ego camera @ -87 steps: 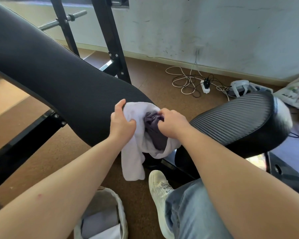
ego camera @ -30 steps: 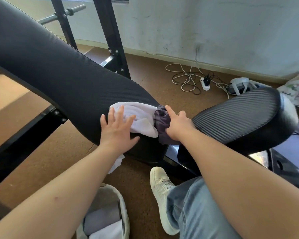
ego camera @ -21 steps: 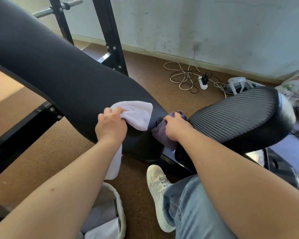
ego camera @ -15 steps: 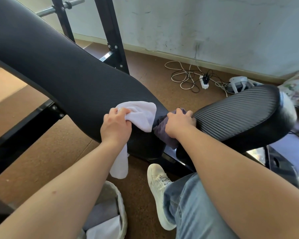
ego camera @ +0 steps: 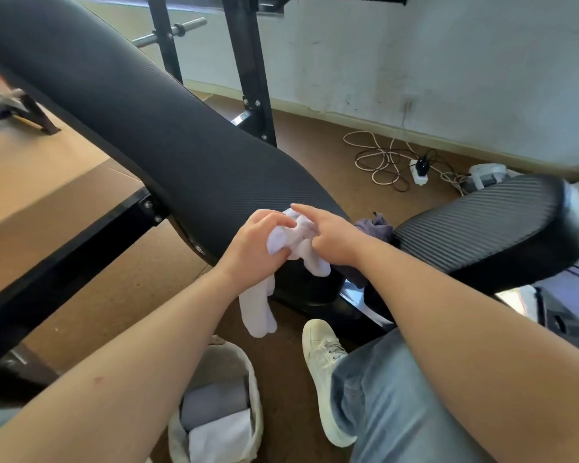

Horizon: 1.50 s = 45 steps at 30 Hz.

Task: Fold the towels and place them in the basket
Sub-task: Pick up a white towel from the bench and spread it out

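A white towel [ego camera: 293, 240] is bunched between both hands over the lower end of the black bench pad [ego camera: 147, 128]; one end hangs down toward the floor. My left hand [ego camera: 256, 245] grips the bunch from the left. My right hand [ego camera: 331, 240] holds it from the right, index finger stretched out over the top. A purple towel [ego camera: 375, 228] lies crumpled in the gap between the bench pad and the ribbed seat pad [ego camera: 488, 228]. A white basket [ego camera: 253, 389] stands on the floor below, with folded grey and white towels inside.
A black steel frame [ego camera: 248, 61] rises behind the bench, with a bar beside it. Cables and a plug strip [ego camera: 418, 168] lie on the brown floor by the wall. My leg in jeans and a white shoe [ego camera: 321, 362] stand right of the basket.
My right hand let go of the purple towel and moved left onto the white towel. The white towel is now bunched between both hands. The view shifted slightly.
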Each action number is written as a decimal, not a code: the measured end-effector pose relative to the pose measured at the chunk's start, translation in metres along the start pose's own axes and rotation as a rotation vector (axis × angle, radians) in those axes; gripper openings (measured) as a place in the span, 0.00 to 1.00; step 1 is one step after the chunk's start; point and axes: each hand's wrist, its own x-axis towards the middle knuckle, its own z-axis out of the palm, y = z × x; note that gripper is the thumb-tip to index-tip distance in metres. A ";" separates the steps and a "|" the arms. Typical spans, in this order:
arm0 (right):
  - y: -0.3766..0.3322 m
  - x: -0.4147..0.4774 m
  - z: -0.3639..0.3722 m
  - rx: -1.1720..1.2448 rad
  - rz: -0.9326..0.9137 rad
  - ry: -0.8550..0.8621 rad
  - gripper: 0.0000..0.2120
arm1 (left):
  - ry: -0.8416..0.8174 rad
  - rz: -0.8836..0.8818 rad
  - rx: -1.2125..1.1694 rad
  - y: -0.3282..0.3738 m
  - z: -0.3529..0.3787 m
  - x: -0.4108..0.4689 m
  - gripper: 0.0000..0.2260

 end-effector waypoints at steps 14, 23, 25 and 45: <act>-0.073 -0.013 0.036 -0.013 -0.182 -0.173 0.09 | 0.035 -0.178 -0.052 0.012 -0.077 -0.039 0.18; -0.109 -0.025 0.037 -0.015 -0.251 -0.146 0.11 | -0.121 -0.498 0.186 0.014 -0.123 -0.070 0.08; -0.116 -0.029 0.036 0.049 -0.225 -0.180 0.11 | -0.095 -0.506 0.145 0.015 -0.132 -0.076 0.09; -0.144 -0.063 0.015 -0.401 -0.224 0.073 0.10 | 0.009 -0.477 0.537 0.027 -0.188 -0.107 0.08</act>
